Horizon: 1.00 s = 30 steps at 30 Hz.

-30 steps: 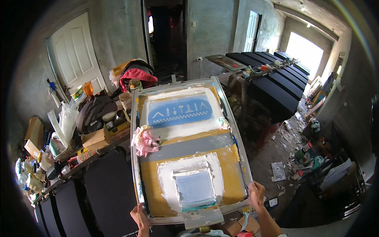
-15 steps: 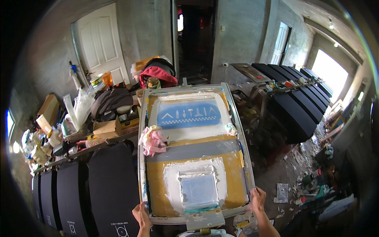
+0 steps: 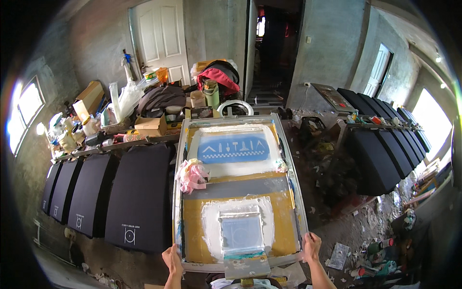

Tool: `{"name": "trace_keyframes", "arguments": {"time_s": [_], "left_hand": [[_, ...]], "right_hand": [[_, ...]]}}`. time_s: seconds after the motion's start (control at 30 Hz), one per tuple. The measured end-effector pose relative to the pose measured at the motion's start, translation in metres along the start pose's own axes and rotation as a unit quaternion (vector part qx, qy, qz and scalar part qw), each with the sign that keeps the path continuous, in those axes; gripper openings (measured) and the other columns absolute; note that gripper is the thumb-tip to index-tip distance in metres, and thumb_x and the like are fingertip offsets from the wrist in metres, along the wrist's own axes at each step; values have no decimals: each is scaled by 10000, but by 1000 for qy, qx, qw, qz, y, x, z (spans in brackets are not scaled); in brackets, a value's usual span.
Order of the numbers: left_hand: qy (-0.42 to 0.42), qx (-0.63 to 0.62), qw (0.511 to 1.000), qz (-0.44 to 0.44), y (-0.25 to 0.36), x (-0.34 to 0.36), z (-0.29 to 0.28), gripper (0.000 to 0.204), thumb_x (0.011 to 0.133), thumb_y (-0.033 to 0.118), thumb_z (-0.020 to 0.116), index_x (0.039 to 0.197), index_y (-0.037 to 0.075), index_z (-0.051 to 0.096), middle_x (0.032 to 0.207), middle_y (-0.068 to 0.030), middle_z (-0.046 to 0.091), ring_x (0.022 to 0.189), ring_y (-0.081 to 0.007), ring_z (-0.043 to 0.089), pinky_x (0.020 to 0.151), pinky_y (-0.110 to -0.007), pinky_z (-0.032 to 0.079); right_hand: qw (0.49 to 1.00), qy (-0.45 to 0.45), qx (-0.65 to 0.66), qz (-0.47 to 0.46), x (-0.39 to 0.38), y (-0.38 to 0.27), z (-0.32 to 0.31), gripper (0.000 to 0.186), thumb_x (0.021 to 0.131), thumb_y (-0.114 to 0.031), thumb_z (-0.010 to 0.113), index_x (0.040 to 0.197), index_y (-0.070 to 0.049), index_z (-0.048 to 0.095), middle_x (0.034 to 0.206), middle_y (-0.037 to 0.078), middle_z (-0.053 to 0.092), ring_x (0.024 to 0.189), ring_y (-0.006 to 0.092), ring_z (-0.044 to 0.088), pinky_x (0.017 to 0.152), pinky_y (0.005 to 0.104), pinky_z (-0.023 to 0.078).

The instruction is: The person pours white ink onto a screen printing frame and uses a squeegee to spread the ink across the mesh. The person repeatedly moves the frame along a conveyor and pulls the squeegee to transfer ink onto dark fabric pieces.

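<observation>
Both my hands carry a large screen printing frame (image 3: 297, 192) by its near corners. My left hand (image 3: 172, 259) is closed round the left rail, and my right hand (image 3: 311, 247) grips the right rail. The mesh has a blue stencil panel (image 3: 233, 149) with tool shapes at its far half and a smaller pale blue window (image 3: 241, 232) ringed with white ink near me. A squeegee (image 3: 247, 266) with a grey blade lies across the near edge. Crumpled pink rag (image 3: 192, 176) rests at the left side, and a smaller wad (image 3: 280, 165) on the right.
Black fabric panels (image 3: 139, 192) lie on a sloping rack at left, with more black panels (image 3: 380, 159) on a rack at right. A cluttered shelf holds a cardboard box (image 3: 150, 125), bags and jars. Scraps and rubbish litter the floor (image 3: 337, 226). A dark doorway (image 3: 274, 58) stands behind.
My view has swung left, so the room and racks appear farther right and more of the left rack shows. The frame stays in both hands, with the rag and squeegee still on it.
</observation>
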<state>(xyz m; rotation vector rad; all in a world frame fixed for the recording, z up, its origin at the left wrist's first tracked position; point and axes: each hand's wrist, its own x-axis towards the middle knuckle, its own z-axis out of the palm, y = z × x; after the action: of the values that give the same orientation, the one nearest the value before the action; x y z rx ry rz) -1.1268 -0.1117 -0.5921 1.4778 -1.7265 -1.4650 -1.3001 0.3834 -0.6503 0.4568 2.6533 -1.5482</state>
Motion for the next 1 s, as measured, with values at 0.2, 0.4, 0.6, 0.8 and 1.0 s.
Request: {"name": "trace_keyframes", "arguments": {"time_s": [0.2,0.4,0.6,0.8,1.0], "left_hand": [[43,18,999,7,-38,-25,-25,396,855,279,721,625,-12,582,561,51,386,542,-79,340,502,-326,255],[35,45,998,2,-37,-27,-25,358,843,257,711,633,-17,614,544,32,413,523,-88,358,489,-334,274],[33,70,997,-14,-25,-16,-8,349,848,251,696,650,-31,643,528,0,470,497,-99,413,478,-330,317],[27,83,996,-22,-13,-4,5,368,860,270,708,661,-32,646,534,-14,494,483,-113,435,474,-337,339],[22,111,993,-14,-23,16,14,418,868,291,711,638,-34,585,542,-18,483,506,-124,426,492,-354,352]], "right_hand": [[999,-3,51,6,-21,26,-3,267,916,-186,615,863,73,653,638,142,576,595,186,519,587,375,419],[1000,-16,27,0,-15,24,-8,266,921,-164,627,788,67,622,638,63,558,616,135,499,570,343,391],[999,-22,33,32,1,17,1,281,922,-187,617,816,72,647,641,123,604,614,190,561,599,388,438],[1000,-9,9,11,13,12,19,293,937,-200,609,831,68,665,653,117,622,632,190,594,615,386,456],[999,-12,7,29,22,15,34,308,949,-212,604,858,74,672,688,153,649,647,214,615,632,391,471]]}}
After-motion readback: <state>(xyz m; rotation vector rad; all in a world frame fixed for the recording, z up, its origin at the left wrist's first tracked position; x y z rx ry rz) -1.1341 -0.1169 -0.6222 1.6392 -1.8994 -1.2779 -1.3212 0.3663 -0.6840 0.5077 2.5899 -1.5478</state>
